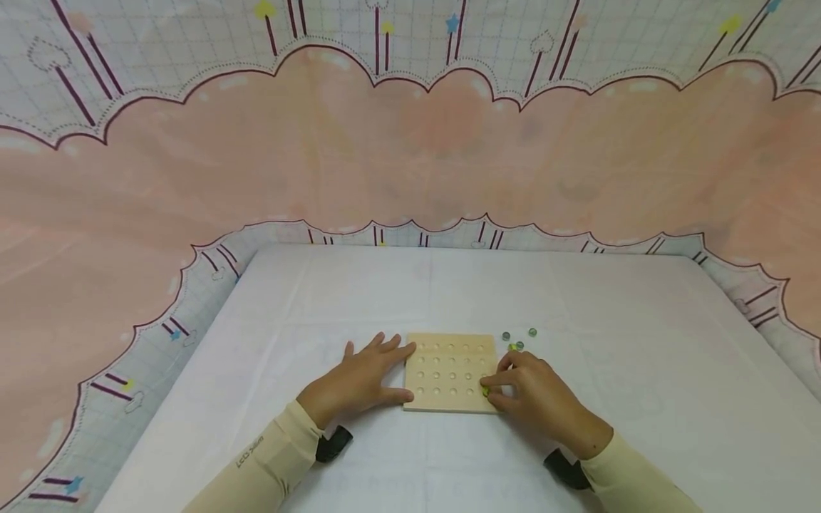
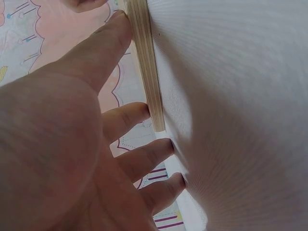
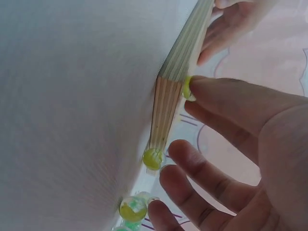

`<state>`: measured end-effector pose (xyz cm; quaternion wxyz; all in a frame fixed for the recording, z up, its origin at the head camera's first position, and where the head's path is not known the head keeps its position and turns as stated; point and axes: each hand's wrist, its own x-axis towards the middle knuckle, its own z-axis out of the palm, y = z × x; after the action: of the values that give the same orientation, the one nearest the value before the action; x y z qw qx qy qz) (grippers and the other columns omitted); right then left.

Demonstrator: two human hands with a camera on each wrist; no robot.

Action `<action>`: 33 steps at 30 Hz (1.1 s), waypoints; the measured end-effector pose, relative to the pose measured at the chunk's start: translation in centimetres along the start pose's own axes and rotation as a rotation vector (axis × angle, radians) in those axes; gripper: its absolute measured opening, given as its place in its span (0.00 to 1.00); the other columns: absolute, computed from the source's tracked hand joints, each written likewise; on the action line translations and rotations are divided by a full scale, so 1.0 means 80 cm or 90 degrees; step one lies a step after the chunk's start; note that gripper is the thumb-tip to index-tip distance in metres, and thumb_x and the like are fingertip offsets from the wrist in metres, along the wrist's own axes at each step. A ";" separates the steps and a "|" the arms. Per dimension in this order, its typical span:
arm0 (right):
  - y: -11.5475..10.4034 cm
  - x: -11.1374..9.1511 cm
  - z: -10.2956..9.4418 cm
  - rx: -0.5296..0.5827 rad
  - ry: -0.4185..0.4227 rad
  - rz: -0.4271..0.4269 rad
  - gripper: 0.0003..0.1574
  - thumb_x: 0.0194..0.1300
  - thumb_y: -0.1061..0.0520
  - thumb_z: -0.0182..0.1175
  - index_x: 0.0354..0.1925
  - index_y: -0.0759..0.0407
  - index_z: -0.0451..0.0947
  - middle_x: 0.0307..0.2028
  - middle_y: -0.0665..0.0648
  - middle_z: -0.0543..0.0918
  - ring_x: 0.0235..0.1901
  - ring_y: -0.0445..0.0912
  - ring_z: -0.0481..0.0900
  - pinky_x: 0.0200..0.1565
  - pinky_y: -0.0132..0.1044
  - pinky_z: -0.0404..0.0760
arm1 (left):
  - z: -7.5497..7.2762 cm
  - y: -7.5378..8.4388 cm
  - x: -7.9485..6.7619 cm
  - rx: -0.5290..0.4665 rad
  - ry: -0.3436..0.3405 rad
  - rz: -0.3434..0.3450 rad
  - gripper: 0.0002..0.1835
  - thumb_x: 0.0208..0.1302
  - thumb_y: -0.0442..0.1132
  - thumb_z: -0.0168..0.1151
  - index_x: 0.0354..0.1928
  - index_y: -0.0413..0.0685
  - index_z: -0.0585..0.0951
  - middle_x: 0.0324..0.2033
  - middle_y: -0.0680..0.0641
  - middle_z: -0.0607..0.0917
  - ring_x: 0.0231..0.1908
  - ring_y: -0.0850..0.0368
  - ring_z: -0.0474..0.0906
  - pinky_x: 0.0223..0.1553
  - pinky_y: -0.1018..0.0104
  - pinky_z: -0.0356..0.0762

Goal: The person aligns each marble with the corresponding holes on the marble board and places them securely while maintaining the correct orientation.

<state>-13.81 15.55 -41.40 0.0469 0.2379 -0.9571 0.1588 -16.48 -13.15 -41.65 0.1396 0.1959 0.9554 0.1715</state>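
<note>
Right hand [image 1: 545,392] covers part of the right edge of the wooden board [image 1: 445,368]; the far right dimple of the third row lies under its fingers. Pinched yellow marble [image 3: 187,88] is mostly masked by thumb and forefinger, at the board's near right corner; whether it sits in a dimple, cannot tell. Right grip: thumb and forefinger closed on that marble. Left grip: fingers spread, thumb and forefinger of the left hand [image 1: 359,377] against the board's left edge. Both sleeves cut off by the lower frame. Counts: one board, flat on the white tabletop [image 1: 359,292]; dimples in four rows, five columns. Loose marbles [image 1: 532,332]: four in head view, beyond the right hand; right wrist view shows two yellow ones, greenish ones behind overlap, number unclear.
</note>
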 end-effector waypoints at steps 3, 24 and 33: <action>0.002 0.000 -0.004 0.010 0.003 0.010 0.13 0.48 0.52 0.69 0.37 0.41 0.86 0.35 0.44 0.76 0.34 0.37 0.68 0.37 0.33 0.71 | 0.000 0.000 0.001 0.002 0.001 -0.001 0.45 0.46 0.68 0.61 0.68 0.70 0.58 0.70 0.51 0.56 0.72 0.47 0.43 0.61 0.28 0.37; 0.026 0.007 -0.008 -0.036 0.028 0.049 0.14 0.46 0.52 0.71 0.37 0.45 0.86 0.38 0.51 0.80 0.41 0.45 0.74 0.45 0.43 0.75 | -0.001 0.002 0.002 -0.001 0.002 -0.005 0.46 0.45 0.68 0.61 0.68 0.70 0.58 0.70 0.51 0.56 0.72 0.47 0.43 0.61 0.28 0.36; 0.032 0.008 -0.006 -0.034 0.009 0.064 0.14 0.46 0.52 0.72 0.36 0.43 0.86 0.37 0.50 0.80 0.40 0.45 0.73 0.42 0.43 0.74 | 0.003 -0.001 0.001 -0.005 0.006 0.004 0.46 0.45 0.69 0.60 0.68 0.70 0.58 0.70 0.51 0.56 0.72 0.47 0.43 0.60 0.27 0.37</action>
<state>-15.55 17.57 -41.53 0.0519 0.1872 -0.9714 0.1367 -16.50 -13.14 -41.90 0.1352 0.1973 0.9547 0.1769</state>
